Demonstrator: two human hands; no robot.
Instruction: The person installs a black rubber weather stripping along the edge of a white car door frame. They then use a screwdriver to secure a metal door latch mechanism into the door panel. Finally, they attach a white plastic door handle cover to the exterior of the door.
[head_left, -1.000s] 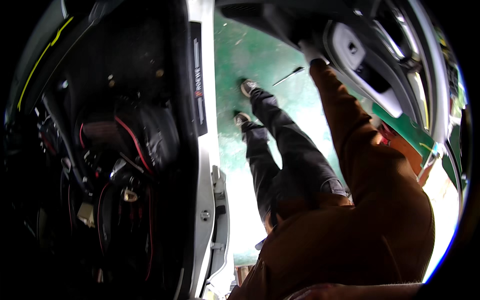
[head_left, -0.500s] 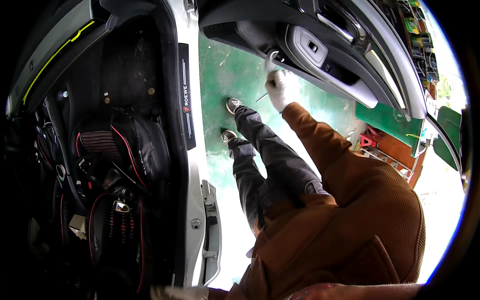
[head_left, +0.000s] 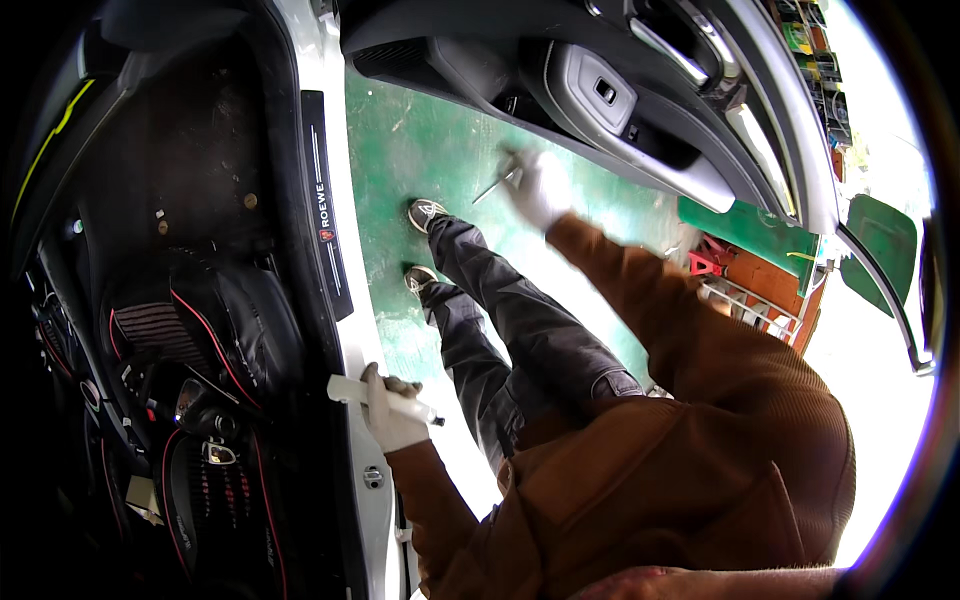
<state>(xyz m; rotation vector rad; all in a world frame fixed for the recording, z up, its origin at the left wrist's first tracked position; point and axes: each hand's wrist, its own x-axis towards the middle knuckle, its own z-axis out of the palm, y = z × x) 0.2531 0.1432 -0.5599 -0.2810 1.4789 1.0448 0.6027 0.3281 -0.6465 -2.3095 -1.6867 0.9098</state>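
Beside the sill (head_left: 360, 345), the left hand (head_left: 394, 424) keeps no gap: its grip is closed around a white stick (head_left: 352, 391). The stick's long axis crosses the palm, dark tip toward the legs (head_left: 520, 295). The right hand (head_left: 541, 192), farther from the stick, is blurred at a thin rod (head_left: 488, 188); its opening and hold cannot be determined. Legs separate the hands in view. Beyond the right hand: door (head_left: 590, 105). Left of the sill: seat (head_left: 255, 315).

Blurred: right hand (head_left: 542, 190). Indistinct there: end of thin rod (head_left: 487, 192). Part-covered by left hand (head_left: 391, 415): white bar (head_left: 347, 389). Cropped at top: car door (head_left: 620, 115).
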